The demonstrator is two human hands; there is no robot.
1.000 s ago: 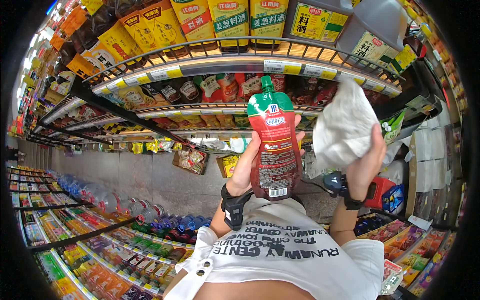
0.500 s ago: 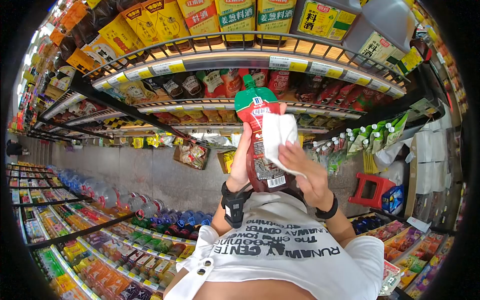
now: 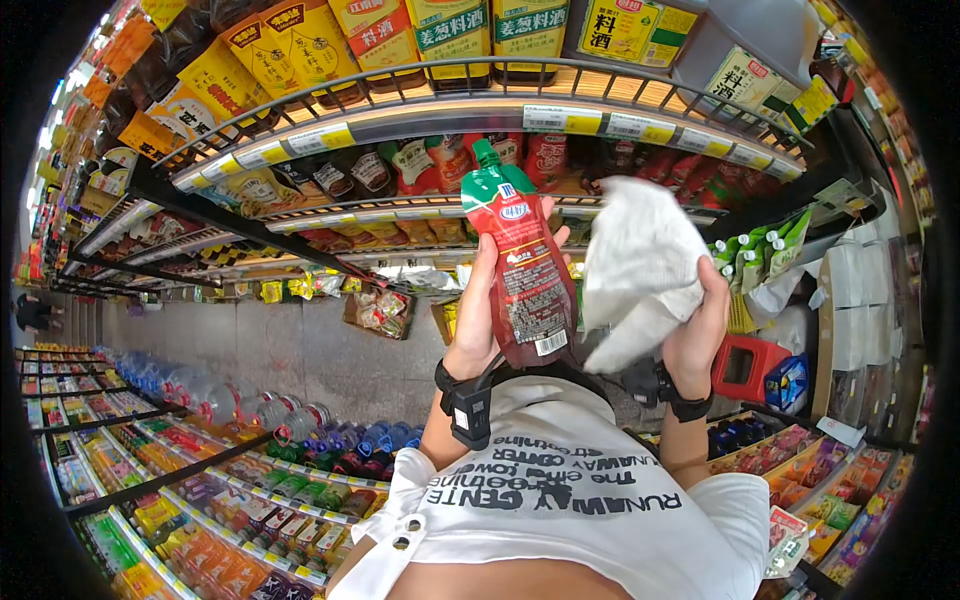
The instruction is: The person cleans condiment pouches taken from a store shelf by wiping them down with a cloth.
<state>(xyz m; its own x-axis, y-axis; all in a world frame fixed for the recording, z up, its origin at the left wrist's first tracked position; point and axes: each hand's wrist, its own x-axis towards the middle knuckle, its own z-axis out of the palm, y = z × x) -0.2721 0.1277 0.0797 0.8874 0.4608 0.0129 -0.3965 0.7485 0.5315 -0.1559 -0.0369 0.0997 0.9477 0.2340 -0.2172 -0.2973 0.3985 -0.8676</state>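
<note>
A red sauce pouch (image 3: 525,270) with a green top and cap is held upright, tilted slightly left, in front of the shelf. My left hand (image 3: 480,310) wraps round it from the left and behind, with fingertips showing past its right edge. Right of the pouch, my right hand (image 3: 698,325) grips a white cloth (image 3: 640,265) by its right side. The cloth hangs spread out, a little blurred, apart from the pouch. Both wrists wear black bands.
Wire-edged shelves (image 3: 400,125) with bottles and pouches stand ahead. An open carton (image 3: 380,310) of packets sits on the grey floor (image 3: 280,345). A red stool (image 3: 742,368) is at the right. Racks of drinks and snacks lie lower left and lower right.
The white cloth first came left across the front of the pouch, then swung back right, clear of it. The pouch now leans slightly left, still in my left hand.
</note>
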